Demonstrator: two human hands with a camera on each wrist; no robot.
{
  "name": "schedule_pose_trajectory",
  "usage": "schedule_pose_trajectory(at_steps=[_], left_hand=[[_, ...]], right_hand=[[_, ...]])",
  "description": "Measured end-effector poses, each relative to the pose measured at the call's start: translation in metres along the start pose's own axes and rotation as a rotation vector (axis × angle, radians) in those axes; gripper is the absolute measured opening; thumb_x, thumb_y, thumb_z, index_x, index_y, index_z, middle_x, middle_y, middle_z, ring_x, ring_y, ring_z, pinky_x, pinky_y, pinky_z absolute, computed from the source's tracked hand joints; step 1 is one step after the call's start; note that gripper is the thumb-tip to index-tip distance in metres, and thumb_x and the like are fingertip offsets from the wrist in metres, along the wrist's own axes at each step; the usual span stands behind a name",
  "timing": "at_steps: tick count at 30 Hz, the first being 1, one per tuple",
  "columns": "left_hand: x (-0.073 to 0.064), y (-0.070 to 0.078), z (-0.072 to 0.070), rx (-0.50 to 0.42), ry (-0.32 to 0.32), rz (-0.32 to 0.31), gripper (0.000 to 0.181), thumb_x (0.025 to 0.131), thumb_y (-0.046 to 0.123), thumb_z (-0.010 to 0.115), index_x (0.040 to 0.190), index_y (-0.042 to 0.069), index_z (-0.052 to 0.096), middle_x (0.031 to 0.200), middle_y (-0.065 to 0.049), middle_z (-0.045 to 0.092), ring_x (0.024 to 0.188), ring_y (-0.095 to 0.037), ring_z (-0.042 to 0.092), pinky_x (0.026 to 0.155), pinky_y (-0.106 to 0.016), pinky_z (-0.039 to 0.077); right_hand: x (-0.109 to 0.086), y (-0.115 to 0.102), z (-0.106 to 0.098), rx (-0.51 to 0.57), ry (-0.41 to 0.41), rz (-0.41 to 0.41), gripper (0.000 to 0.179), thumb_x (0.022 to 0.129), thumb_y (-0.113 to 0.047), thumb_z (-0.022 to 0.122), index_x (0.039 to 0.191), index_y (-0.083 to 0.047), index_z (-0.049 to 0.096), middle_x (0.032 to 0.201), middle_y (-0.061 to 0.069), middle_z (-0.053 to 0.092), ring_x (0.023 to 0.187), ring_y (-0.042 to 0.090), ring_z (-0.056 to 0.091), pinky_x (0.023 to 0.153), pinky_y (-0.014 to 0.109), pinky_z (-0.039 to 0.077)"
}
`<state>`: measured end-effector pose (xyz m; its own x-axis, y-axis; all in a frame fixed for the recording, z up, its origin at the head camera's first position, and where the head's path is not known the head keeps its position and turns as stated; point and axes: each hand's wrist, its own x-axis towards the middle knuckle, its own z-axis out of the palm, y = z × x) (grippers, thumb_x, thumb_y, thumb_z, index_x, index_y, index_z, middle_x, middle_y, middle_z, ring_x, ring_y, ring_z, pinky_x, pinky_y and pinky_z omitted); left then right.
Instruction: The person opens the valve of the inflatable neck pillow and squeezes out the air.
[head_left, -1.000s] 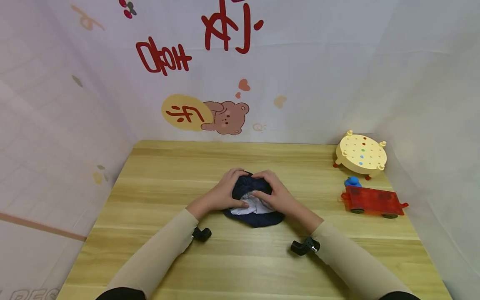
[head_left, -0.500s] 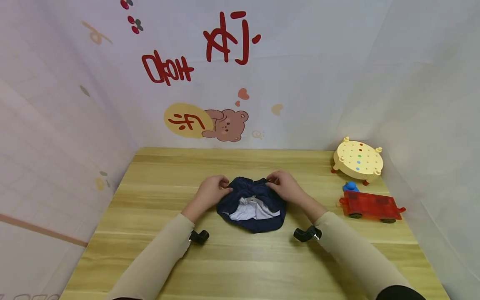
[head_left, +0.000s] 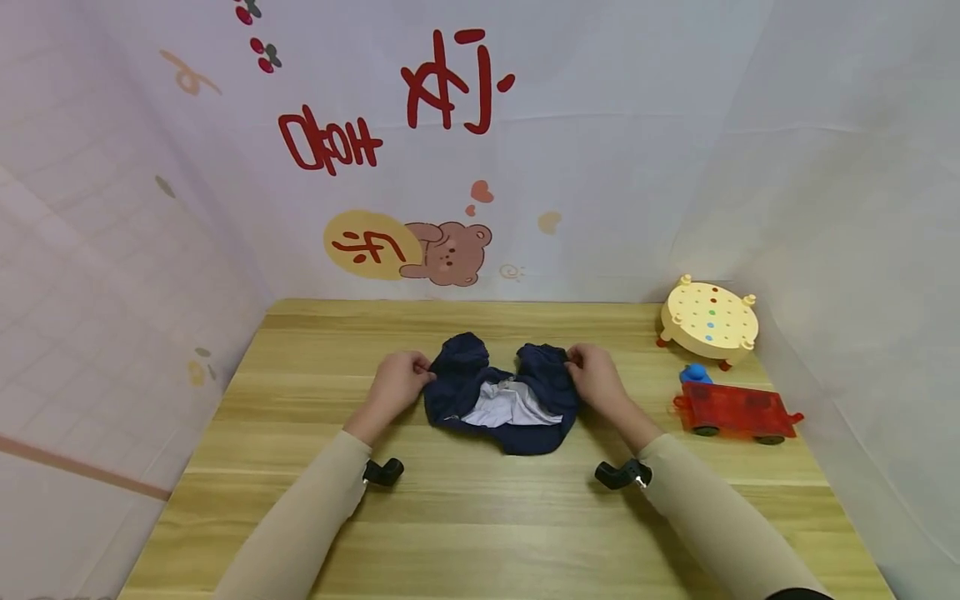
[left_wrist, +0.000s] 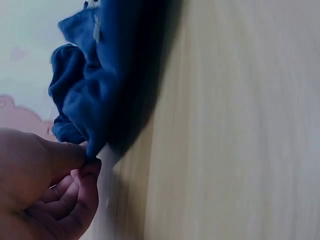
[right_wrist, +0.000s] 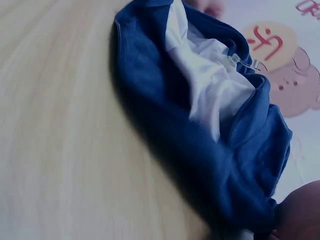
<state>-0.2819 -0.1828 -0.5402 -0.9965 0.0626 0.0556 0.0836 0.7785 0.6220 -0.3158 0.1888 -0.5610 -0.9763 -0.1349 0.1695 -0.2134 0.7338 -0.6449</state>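
A small navy cloth garment (head_left: 532, 439) with a white lining (head_left: 502, 405) lies spread on the table; its exact kind is unclear. Two dark flaps stick out at its far side, with a gap between. My left hand (head_left: 397, 379) pinches its left edge between thumb and fingers, plain in the left wrist view, where the dark blue fabric (left_wrist: 82, 95) hangs from the fingertips. My right hand (head_left: 596, 379) pinches the opposite edge. In the right wrist view only part of that hand (right_wrist: 304, 212) shows, and a clear plastic piece (right_wrist: 245, 62) sits near the lining's edge.
On the wooden table's (head_left: 480, 517) right side stand a cream round toy with short legs (head_left: 708, 321), a small blue toy (head_left: 696, 373) and a red wheeled cart (head_left: 738, 410). A printed white cloth backdrop (head_left: 600, 167) encloses the back and sides.
Both hands have moved apart from the garment's middle to its left and right edges. The garment has been spread wider, and its far flaps have separated and show more.
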Motion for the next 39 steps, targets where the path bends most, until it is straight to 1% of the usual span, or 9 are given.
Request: schedule_pose_trajectory(at_steps=[6,10,14,18,22,26,30,35,39], left_hand=[[-0.003,-0.012,-0.009,-0.004,-0.008,0.002,0.008,0.097,0.006,0.084,0.097,0.000,0.079,0.094,-0.009,0.080,0.088,-0.027,0.076,0.086,-0.048,0.061],[-0.007,-0.004,-0.008,0.002,0.054,-0.005,0.012,0.097,0.009,0.085,0.101,0.001,0.078,0.093,-0.007,0.077,0.088,-0.026,0.073,0.086,-0.047,0.059],[-0.017,0.015,-0.008,-0.018,0.083,0.038,0.021,0.097,0.020,0.088,0.104,0.005,0.076,0.096,-0.008,0.069,0.089,-0.026,0.066,0.083,-0.046,0.055],[-0.029,0.032,0.000,-0.033,-0.024,0.094,0.033,0.097,0.037,0.088,0.112,0.010,0.076,0.104,-0.003,0.066,0.092,-0.021,0.062,0.084,-0.041,0.055],[-0.036,0.038,0.013,0.047,-0.080,0.142,0.031,0.097,0.035,0.089,0.116,0.013,0.078,0.102,0.003,0.067,0.092,-0.016,0.063,0.084,-0.039,0.056],[-0.040,0.038,0.018,0.101,-0.072,0.206,0.018,0.096,0.016,0.088,0.112,0.012,0.080,0.095,0.003,0.068,0.090,-0.018,0.064,0.082,-0.042,0.056],[-0.040,0.031,0.015,0.136,-0.122,0.278,0.018,0.095,0.005,0.086,0.110,0.012,0.080,0.096,0.002,0.067,0.091,-0.019,0.062,0.084,-0.042,0.055],[-0.039,0.018,0.006,0.151,-0.188,0.346,0.019,0.093,0.000,0.084,0.107,0.010,0.079,0.097,0.002,0.067,0.093,-0.020,0.062,0.087,-0.042,0.056],[-0.038,0.012,-0.002,0.151,-0.217,0.369,0.018,0.093,-0.002,0.083,0.106,0.010,0.079,0.101,0.000,0.069,0.095,-0.020,0.063,0.089,-0.043,0.057]], right_hand=[[-0.003,0.007,-0.005,0.032,0.093,0.078,0.010,0.101,0.003,0.073,0.108,0.010,0.073,0.097,0.024,0.075,0.092,0.040,0.071,0.085,0.054,0.058],[-0.007,0.005,-0.006,0.020,0.144,0.068,0.019,0.102,0.000,0.073,0.116,0.012,0.072,0.105,0.027,0.073,0.097,0.043,0.072,0.087,0.057,0.058],[-0.010,-0.001,-0.008,0.028,0.158,-0.072,0.029,0.101,-0.004,0.077,0.125,0.012,0.069,0.115,0.028,0.065,0.105,0.047,0.066,0.093,0.060,0.055],[-0.004,-0.009,-0.005,0.046,0.101,-0.264,0.036,0.099,-0.012,0.084,0.127,0.007,0.071,0.124,0.027,0.063,0.115,0.047,0.059,0.101,0.061,0.047],[0.005,-0.014,0.004,0.017,0.060,-0.333,0.039,0.097,-0.020,0.088,0.125,0.003,0.074,0.123,0.023,0.069,0.120,0.045,0.060,0.107,0.061,0.046],[0.011,-0.014,0.007,-0.024,0.054,-0.298,0.025,0.098,-0.013,0.086,0.116,0.002,0.077,0.111,0.020,0.074,0.111,0.043,0.067,0.101,0.060,0.051],[0.015,-0.011,0.000,-0.038,0.078,-0.223,0.014,0.100,-0.006,0.082,0.109,0.002,0.075,0.100,0.019,0.073,0.096,0.040,0.069,0.089,0.059,0.054],[0.024,-0.001,-0.012,-0.074,0.114,-0.181,0.011,0.102,0.002,0.073,0.112,0.003,0.070,0.100,0.020,0.067,0.090,0.039,0.067,0.080,0.058,0.054],[0.030,0.003,-0.022,-0.147,0.100,-0.190,0.015,0.104,0.007,0.067,0.118,0.005,0.071,0.106,0.022,0.063,0.093,0.042,0.066,0.083,0.058,0.055]])
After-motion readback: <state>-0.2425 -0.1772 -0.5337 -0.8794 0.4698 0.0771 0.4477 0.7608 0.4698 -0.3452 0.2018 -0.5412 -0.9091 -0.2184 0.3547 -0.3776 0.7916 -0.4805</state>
